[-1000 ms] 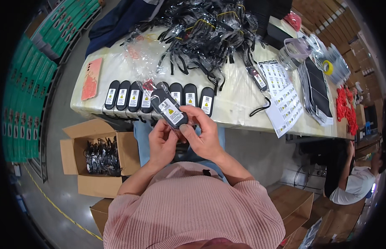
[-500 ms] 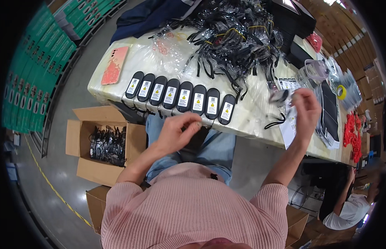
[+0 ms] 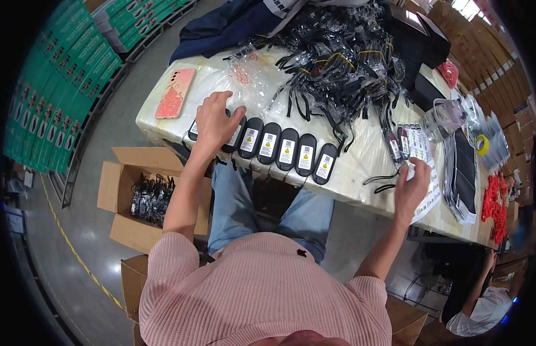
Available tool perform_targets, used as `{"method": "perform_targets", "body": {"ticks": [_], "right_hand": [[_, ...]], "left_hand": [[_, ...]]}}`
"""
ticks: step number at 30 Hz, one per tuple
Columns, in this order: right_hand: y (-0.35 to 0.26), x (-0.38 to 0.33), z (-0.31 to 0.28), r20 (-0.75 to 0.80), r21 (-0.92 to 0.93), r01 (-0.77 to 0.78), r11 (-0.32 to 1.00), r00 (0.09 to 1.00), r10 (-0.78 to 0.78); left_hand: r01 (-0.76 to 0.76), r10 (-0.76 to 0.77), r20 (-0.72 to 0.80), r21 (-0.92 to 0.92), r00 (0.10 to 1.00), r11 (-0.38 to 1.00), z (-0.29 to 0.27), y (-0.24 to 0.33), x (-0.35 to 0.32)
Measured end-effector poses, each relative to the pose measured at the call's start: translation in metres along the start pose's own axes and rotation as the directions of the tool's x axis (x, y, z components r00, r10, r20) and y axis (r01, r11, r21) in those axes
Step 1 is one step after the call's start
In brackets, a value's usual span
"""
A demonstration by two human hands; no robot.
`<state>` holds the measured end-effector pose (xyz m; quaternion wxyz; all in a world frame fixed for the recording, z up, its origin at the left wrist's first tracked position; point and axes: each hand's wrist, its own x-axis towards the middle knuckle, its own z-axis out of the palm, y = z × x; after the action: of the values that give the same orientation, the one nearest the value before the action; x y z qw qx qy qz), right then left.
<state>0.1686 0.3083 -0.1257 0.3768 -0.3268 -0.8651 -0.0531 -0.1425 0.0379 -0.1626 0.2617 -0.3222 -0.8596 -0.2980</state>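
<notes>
A row of black oval-ended devices (image 3: 269,143) with white labels bearing a yellow warning triangle lies along the table's near edge. Above the left part of the row is my left hand (image 3: 215,120), fingers apart, hiding some of the devices. Whether it touches them, I cannot tell. At the right, my right hand (image 3: 412,187) is closed in a pinch with a small white piece showing at its fingertips. Beneath and beside it lies a sheet of printed labels (image 3: 425,151). Two slim dark items (image 3: 393,147) in clear wrap rest on that sheet, and black cord loops (image 3: 384,183) lie beside my right hand.
A heap of bagged black straps (image 3: 348,63) covers the back of the table. A pink phone (image 3: 175,94) lies at the left. An open carton (image 3: 121,230) of bagged items stands on the floor. A clear jug (image 3: 438,121) and black sleeves (image 3: 461,167) are at right. Another person (image 3: 481,305) sits there.
My left hand has moved left and away from me, onto the row, and its fingers have spread. My right hand has come lower, nearer the table edge. The view has shifted slightly.
</notes>
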Motion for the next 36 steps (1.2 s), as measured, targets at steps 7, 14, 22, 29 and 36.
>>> {"method": "perform_targets", "body": {"ticks": [7, 14, 22, 29, 36], "right_hand": [[-0.102, -0.027, 0.021, 0.472, 0.399, -0.165, 0.902, 0.88, -0.048], [-0.128, -0.03, 0.027, 0.527, 0.3, -0.097, 0.949, 0.846, -0.08], [-0.114, -0.038, 0.041, 0.441, 0.374, -0.114, 0.921, 0.895, -0.069], [-0.105, -0.035, 0.035, 0.532, 0.637, -0.46, 0.618, 0.843, 0.08], [-0.15, -0.024, 0.017, 0.609, 0.741, -0.663, -0.108, 0.731, -0.308]], "left_hand": [[0.301, -0.269, 0.33, -0.05, 0.905, 0.952, 0.011, -0.018, 0.015], [0.092, -0.093, -0.015, -0.05, 0.996, 0.994, 0.018, -0.014, 0.02], [0.163, -0.15, 0.26, -0.028, 0.954, 0.986, 0.03, -0.038, 0.032], [0.487, -0.403, 0.298, -0.686, 0.866, 0.54, -0.017, -0.021, 0.024], [0.59, -0.09, 0.591, -0.76, 0.802, 0.271, -0.042, 0.044, -0.039]]}}
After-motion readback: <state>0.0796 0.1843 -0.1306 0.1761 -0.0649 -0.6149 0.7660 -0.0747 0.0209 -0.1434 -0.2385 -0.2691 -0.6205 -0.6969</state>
